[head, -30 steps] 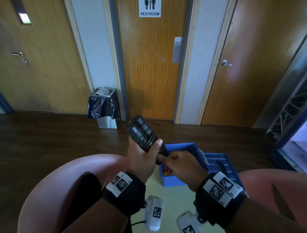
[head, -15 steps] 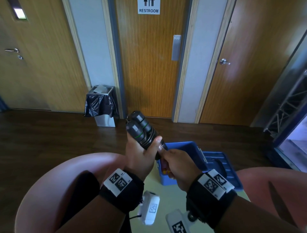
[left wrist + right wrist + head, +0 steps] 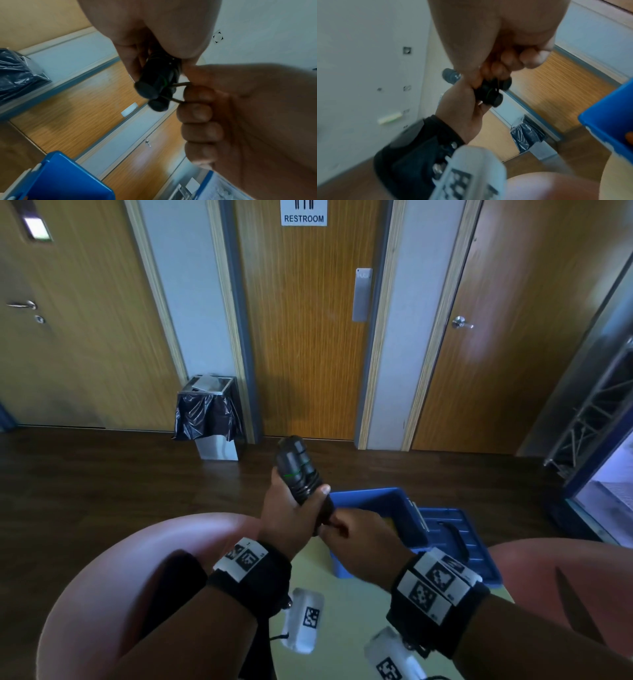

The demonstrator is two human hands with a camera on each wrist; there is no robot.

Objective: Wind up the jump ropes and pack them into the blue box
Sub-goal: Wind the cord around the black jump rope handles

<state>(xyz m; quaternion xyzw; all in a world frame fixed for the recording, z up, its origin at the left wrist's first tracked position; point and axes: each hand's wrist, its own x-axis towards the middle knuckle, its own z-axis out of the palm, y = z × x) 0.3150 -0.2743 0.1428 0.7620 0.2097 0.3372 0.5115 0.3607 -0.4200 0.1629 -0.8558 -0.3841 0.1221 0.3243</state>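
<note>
A black jump rope (image 3: pixel 297 470) with green rings on its two handles stands upright in my left hand (image 3: pixel 291 513), which grips both handles and the cord wound round them. My right hand (image 3: pixel 359 537) sits just right of it and pinches a loop of the thin cord (image 3: pixel 180 84) at the handles' lower ends (image 3: pixel 150 90). In the right wrist view the handle bundle (image 3: pixel 489 92) shows between both hands. The blue box (image 3: pixel 383 505) stands open behind my right hand, with something orange inside; most of its inside is hidden.
The box's blue lid (image 3: pixel 459 539) lies flat to its right on a pale yellow-green table (image 3: pixel 346 611). Pink round seats (image 3: pixel 113 583) flank the table. A bin with a black bag (image 3: pixel 209 416) stands by the restroom door (image 3: pixel 305 330).
Both hands have stayed together in front of the box. The handles have tipped more upright, and my right hand has stayed at their lower end.
</note>
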